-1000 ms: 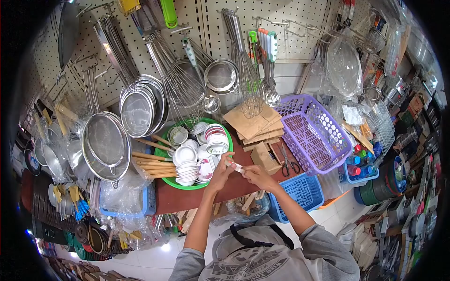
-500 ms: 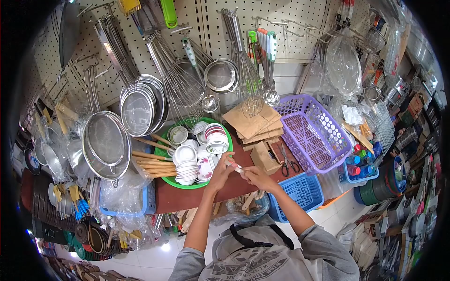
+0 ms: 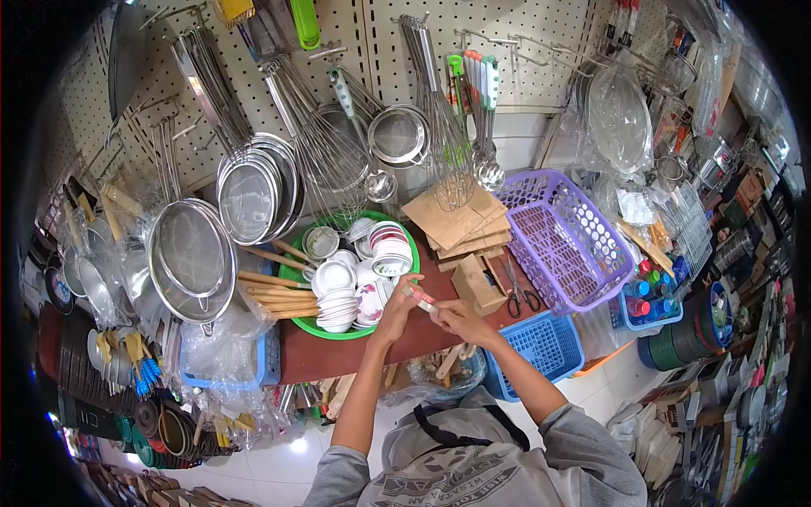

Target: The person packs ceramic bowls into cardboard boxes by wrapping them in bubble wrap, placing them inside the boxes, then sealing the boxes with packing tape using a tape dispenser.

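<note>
My left hand [image 3: 397,310] is closed around a small white piece with a red patch [image 3: 422,301], held over the red-brown tabletop [image 3: 405,345]. The fingers of my right hand [image 3: 460,321] pinch the same piece from the other side. Its kind is too small to make out. Just beyond my left hand, a green basin [image 3: 314,328] holds several small white bowls [image 3: 334,279], some stacked, some with floral or red patterns. Close to my right hand stands an open cardboard box [image 3: 476,287], with black-handled scissors [image 3: 524,302] to its right.
Cardboard sheets [image 3: 460,224] lie behind the box. A purple basket [image 3: 553,245] stands at the right, a blue basket [image 3: 541,351] nearer me. Whisks [image 3: 325,160] and strainers [image 3: 190,258] hang low over the table. Wooden handles [image 3: 283,300] lie by the basin's left rim.
My fingers have shifted slightly on the small white piece, and more of its red patch shows now. Everything else stays where it was.
</note>
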A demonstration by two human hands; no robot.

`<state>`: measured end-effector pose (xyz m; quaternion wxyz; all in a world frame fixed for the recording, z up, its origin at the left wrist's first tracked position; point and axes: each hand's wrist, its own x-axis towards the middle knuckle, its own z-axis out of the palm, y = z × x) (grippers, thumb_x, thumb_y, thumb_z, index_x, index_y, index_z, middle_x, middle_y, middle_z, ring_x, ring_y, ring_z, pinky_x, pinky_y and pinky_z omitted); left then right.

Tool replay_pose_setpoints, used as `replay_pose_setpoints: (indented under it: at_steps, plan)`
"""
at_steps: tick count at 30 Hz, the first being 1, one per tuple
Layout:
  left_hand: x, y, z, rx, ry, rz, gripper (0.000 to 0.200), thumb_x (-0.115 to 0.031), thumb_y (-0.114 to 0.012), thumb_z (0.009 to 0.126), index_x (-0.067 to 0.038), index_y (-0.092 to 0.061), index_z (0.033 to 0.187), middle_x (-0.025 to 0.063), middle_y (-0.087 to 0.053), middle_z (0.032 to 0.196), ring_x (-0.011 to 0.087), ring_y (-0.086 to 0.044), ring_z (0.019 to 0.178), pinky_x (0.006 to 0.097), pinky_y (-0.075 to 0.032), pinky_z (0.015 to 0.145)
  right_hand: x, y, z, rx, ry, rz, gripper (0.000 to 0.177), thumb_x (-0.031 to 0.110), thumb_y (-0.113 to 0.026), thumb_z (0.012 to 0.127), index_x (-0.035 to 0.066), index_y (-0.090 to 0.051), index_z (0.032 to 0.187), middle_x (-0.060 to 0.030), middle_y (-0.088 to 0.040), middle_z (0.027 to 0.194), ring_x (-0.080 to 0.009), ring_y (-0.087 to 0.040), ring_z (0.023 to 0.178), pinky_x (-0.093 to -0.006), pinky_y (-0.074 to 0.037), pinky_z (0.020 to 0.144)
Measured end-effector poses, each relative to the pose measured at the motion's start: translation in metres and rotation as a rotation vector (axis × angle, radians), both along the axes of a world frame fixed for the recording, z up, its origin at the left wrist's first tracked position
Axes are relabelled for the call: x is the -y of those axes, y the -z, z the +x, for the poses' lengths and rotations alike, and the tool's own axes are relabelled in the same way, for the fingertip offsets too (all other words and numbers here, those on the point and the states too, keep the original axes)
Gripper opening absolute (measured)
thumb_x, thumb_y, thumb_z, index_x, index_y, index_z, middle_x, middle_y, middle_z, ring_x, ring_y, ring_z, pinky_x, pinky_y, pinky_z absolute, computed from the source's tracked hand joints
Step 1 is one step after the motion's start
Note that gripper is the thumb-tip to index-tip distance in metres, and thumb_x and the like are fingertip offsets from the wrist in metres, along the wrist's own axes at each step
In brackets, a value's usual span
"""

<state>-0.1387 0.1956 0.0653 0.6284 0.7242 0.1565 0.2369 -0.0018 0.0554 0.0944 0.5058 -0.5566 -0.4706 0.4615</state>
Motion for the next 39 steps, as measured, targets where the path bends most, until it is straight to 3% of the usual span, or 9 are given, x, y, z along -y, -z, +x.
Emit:
replay_pose_setpoints:
  at_steps: [5,8,11,14,20,23,26,35,39]
  plan:
    - [-0.006,0.009,-0.002,0.132,0.095,-0.373,0.059,-0.052,-0.042,0.100,-0.007,-0.045,0.138,0.0089,-0.064,0.108,0.0220,-0.054,0.112,0.0384,-0.033,0.109,0.004,-0.029,-0.002,-0.033,-0.074,-0.022,0.021,0.017,-0.045,0.095,0.006,-0.052,0.079,0.0048,-0.041,0.067,-0.0046,-0.036,0.058,-0.0234,-0.028,0.050]
    - [-0.003,0.002,-0.004,0.163,0.072,-0.320,0.062,-0.054,-0.043,0.100,-0.006,-0.043,0.139,0.0092,-0.062,0.108,0.0225,-0.054,0.112,0.0389,-0.032,0.110,0.001,-0.027,-0.002,0.049,-0.056,-0.004,0.021,0.018,-0.045,0.095,0.006,-0.053,0.079,0.0046,-0.041,0.067,-0.0047,-0.037,0.058,-0.0238,-0.028,0.051]
    - [0.004,-0.004,0.000,0.033,-0.053,0.060,0.063,-0.055,-0.042,0.099,-0.006,-0.043,0.139,0.0098,-0.061,0.109,0.0224,-0.053,0.113,0.0386,-0.031,0.110,-0.003,-0.004,0.007,0.183,-0.020,0.010,0.022,0.019,-0.046,0.095,0.006,-0.053,0.078,0.0044,-0.041,0.067,-0.0047,-0.037,0.058,-0.0238,-0.029,0.050]
    - [0.006,-0.011,-0.002,-0.009,-0.072,0.073,0.064,-0.056,-0.042,0.099,-0.005,-0.044,0.139,0.0097,-0.060,0.110,0.0223,-0.052,0.114,0.0380,-0.030,0.110,-0.003,0.000,0.009,0.166,-0.002,0.016,0.023,0.021,-0.047,0.096,0.007,-0.053,0.078,0.0048,-0.041,0.067,-0.0044,-0.038,0.058,-0.0232,-0.029,0.050]
    - [-0.007,0.003,-0.002,0.141,0.076,-0.354,0.064,-0.056,-0.043,0.099,-0.005,-0.045,0.137,0.0093,-0.060,0.109,0.0220,-0.053,0.111,0.0385,-0.032,0.108,-0.001,-0.024,0.001,-0.048,-0.038,-0.052,0.025,0.022,-0.047,0.097,0.007,-0.055,0.079,0.0056,-0.043,0.066,-0.0041,-0.037,0.057,-0.0223,-0.027,0.049]
    - [-0.003,-0.003,-0.002,0.123,0.053,-0.284,0.061,-0.054,-0.039,0.101,-0.005,-0.044,0.138,0.0093,-0.060,0.109,0.0208,-0.053,0.109,0.0379,-0.033,0.106,-0.004,-0.019,0.004,0.052,-0.024,-0.035,0.025,0.022,-0.047,0.097,0.007,-0.056,0.080,0.0055,-0.043,0.066,-0.0042,-0.037,0.056,-0.0223,-0.028,0.049]
    - [0.001,-0.001,0.000,0.024,-0.041,0.122,0.058,-0.051,-0.033,0.105,-0.005,-0.042,0.140,0.0094,-0.060,0.108,0.0197,-0.054,0.107,0.0374,-0.034,0.106,-0.011,0.008,0.011,0.147,0.018,-0.046,0.024,0.021,-0.047,0.096,0.007,-0.056,0.080,0.0053,-0.043,0.066,-0.0044,-0.037,0.055,-0.0227,-0.028,0.049]
    - [-0.006,-0.005,-0.004,0.186,0.113,-0.395,0.060,-0.046,-0.053,0.098,-0.006,-0.040,0.142,0.0073,-0.053,0.106,0.0198,-0.050,0.110,0.0347,-0.032,0.105,-0.002,-0.026,0.002,-0.016,-0.058,-0.020,0.021,0.019,-0.046,0.094,0.006,-0.055,0.080,0.0045,-0.045,0.068,-0.0047,-0.040,0.058,-0.0230,-0.031,0.051]
    - [0.002,-0.003,-0.001,0.042,-0.028,-0.023,0.061,-0.049,-0.044,0.101,-0.004,-0.040,0.142,0.0066,-0.054,0.104,0.0191,-0.050,0.110,0.0355,-0.032,0.107,-0.008,0.006,0.008,0.094,0.004,-0.047,0.022,0.018,-0.045,0.095,0.006,-0.055,0.080,0.0037,-0.046,0.068,-0.0053,-0.042,0.058,-0.0229,-0.034,0.052]
